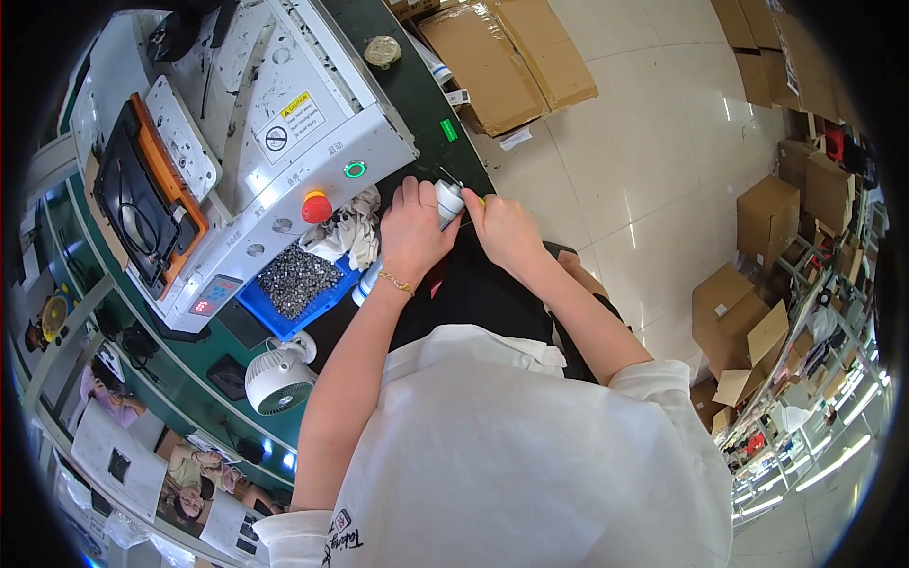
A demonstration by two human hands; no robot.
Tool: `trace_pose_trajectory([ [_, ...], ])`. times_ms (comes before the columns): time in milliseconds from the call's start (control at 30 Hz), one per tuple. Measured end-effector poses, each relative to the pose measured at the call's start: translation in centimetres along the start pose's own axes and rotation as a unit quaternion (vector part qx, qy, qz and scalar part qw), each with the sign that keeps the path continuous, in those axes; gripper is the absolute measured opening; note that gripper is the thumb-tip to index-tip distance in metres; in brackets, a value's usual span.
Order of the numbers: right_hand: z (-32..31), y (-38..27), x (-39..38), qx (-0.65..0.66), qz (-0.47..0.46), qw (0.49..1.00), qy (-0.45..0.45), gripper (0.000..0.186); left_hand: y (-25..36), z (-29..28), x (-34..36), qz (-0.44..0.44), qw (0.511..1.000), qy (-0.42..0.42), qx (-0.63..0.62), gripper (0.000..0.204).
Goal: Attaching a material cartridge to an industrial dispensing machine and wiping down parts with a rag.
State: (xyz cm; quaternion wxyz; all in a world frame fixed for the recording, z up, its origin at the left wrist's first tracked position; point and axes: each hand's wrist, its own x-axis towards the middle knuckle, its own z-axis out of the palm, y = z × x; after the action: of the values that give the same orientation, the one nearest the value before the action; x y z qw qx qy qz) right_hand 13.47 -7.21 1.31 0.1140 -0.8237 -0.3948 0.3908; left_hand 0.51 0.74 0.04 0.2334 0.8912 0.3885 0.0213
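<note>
My left hand (412, 227) is wrapped round a white cylindrical bottle (450, 200) with a thin dark tip at its upper end. My right hand (502, 230) is closed beside the bottle on a small yellow item, mostly hidden by my fingers. Left of my hands lie crumpled white cloths (355, 227) and a blue tray (305, 275) full of small metal parts. A second white-and-blue cylinder (367, 282) is partly hidden behind my left wrist.
A grey machine (303, 133) with red and green buttons fills the upper left. A white fan (277, 379) stands by my left arm. Cardboard boxes (511, 62) lie beyond the bench's right edge, with more (762, 218) at the right. Co-workers (194, 478) sit at far left.
</note>
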Motion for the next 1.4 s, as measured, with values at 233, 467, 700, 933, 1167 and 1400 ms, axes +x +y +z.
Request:
trace_pose_trajectory([
  [233, 0.2, 0.3, -0.5, -0.023, 0.004, 1.0, 0.005, 0.056, -0.4, -0.5, 0.6, -0.007, 0.999, -0.041, -0.02, 0.045],
  [467, -0.4, -0.2, 0.6, -0.025, -0.011, 0.999, -0.017, 0.056, -0.8, -0.7, 1.0, -0.016, 0.997, -0.072, -0.01, 0.044],
  [700, -0.1, 0.9, -0.1, -0.015, -0.021, 1.0, -0.011, 0.056, -1.0, -0.8, 1.0, -0.024, 0.997, -0.07, -0.02, 0.043],
  [933, -0.1, 1.7, 0.8, -0.035, -0.011, 0.999, -0.018, 0.058, -1.3, -0.8, 1.3, -0.042, 0.997, -0.068, -0.02, 0.044],
  [1167, -2.1, 2.4, -0.5, 0.035, 0.0, 0.999, -0.005, 0.056, -1.2, -1.0, 1.3, -0.045, 0.996, -0.068, -0.024, 0.044],
  [1400, -5.1, 6.3, 1.2, -0.149, -0.08, 0.985, -0.018, 0.06, -1.1, -1.3, 1.2, -0.037, 0.998, -0.051, -0.021, 0.043],
])
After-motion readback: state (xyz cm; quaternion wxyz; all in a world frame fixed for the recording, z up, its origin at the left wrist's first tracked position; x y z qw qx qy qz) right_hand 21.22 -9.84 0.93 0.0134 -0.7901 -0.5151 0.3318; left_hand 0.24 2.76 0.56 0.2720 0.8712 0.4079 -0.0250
